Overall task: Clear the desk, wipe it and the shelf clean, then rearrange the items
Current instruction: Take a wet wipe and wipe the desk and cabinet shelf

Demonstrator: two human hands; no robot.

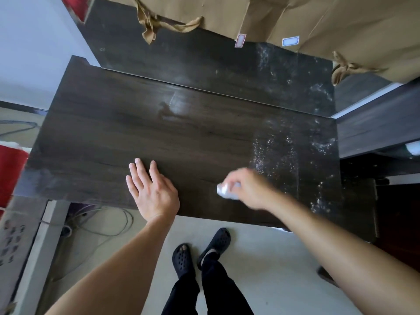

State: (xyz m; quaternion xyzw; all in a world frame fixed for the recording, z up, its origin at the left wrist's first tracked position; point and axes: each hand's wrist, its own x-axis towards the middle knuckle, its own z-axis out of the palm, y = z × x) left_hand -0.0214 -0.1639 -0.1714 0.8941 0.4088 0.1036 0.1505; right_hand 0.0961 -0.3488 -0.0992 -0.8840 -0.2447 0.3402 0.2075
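Observation:
The dark wood desk [141, 133] fills the middle of the head view, bare of items. My left hand [152, 189] lies flat on it near the front edge, fingers spread. My right hand [247, 189], blurred by motion, is closed around a small white wad of cloth or tissue [225, 191] pressed on the desk top. To the right of that hand the surface [295, 160] is speckled with pale dust or wet spots. Behind the desk a raised dark shelf [204, 62] shows the same speckling at its right end.
Brown paper bags [306, 17] with twisted handles stand at the back of the shelf. A dark cabinet [375, 128] adjoins the desk on the right. Cables [102, 223] lie on the floor under the desk's left side. A red object [9, 173] sits at the far left.

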